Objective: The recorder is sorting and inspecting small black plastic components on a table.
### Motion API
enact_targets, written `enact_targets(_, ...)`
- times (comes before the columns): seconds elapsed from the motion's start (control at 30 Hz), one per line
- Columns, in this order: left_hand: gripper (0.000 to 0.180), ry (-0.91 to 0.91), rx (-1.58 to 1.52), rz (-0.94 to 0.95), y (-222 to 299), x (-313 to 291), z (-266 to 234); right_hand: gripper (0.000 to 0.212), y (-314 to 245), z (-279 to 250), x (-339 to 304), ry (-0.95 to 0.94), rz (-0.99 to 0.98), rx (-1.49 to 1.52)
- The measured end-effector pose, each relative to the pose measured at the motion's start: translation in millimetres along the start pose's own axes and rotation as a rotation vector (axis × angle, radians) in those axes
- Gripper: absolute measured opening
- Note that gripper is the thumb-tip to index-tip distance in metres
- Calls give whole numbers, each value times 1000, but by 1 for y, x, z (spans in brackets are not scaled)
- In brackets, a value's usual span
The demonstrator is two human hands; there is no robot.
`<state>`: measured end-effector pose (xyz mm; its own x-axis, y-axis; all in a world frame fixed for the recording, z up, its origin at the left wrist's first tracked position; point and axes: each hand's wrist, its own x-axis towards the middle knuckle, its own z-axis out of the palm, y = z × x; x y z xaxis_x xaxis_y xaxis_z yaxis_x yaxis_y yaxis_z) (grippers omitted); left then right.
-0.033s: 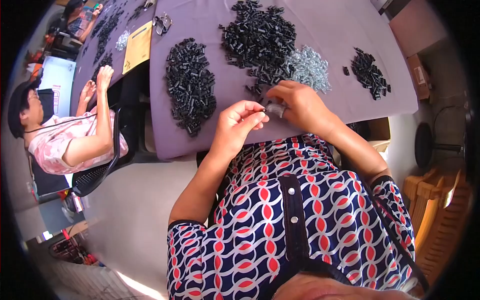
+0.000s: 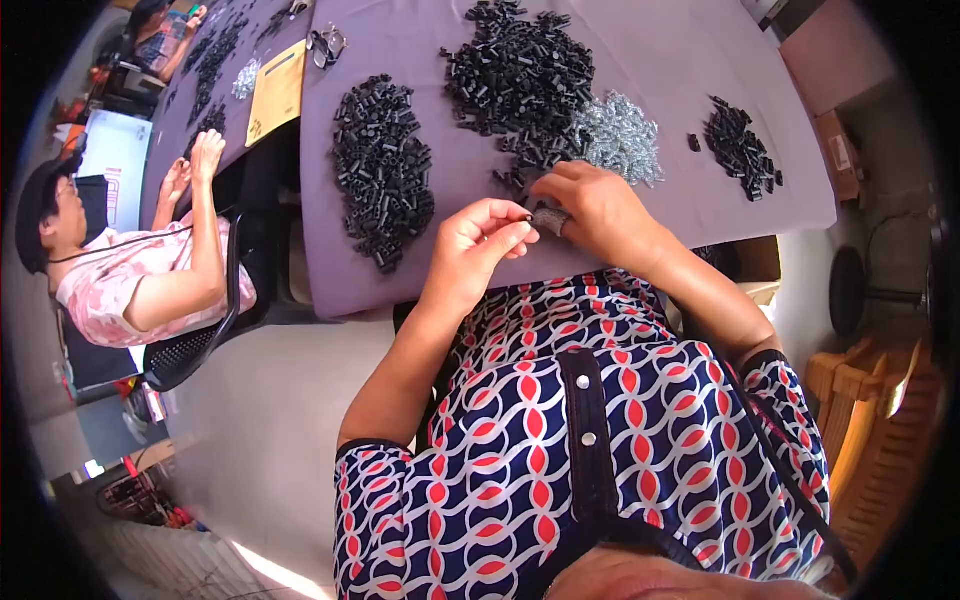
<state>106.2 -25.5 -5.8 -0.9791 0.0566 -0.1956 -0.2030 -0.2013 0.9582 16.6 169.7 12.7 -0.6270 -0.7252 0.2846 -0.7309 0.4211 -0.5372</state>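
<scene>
My left hand point(image 2: 482, 240) is closed, its thumb and index finger pinching a small black cylindrical piece point(image 2: 529, 218) near the table's front edge. Close beside it on the right, my right hand point(image 2: 608, 215) is curled with the palm down. A grey wrap point(image 2: 551, 220) shows at one of its fingers, next to the pinched piece. Whatever this hand holds is hidden beneath the fingers. Just beyond the hands lie a large heap of small black cylindrical pieces point(image 2: 515, 75) and a heap of small clear, shiny pieces point(image 2: 620, 140).
A long heap of black pieces point(image 2: 382, 165) lies to the left, a smaller one point(image 2: 738, 145) to the right on the purple cloth point(image 2: 690, 60). Farther left are eyeglasses point(image 2: 326, 46) and a yellow envelope point(image 2: 277, 92). A co-worker point(image 2: 150, 250) sits at left; orange plastic crates point(image 2: 870, 400) stand at right.
The grey wrap at my right hand looks darker and slightly shifted. Otherwise both hands keep their places.
</scene>
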Motion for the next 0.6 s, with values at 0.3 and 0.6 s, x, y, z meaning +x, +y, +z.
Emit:
enact_targets(0.3, 19, 22, -23, -20, -3, 3, -2, 23, 1, -16, -5, -102, 196, 257)
enact_targets(0.6, 16, -66, -45, -12, -3, 7, 13, 12, 8, -12, -17, 0, 297, 1048)
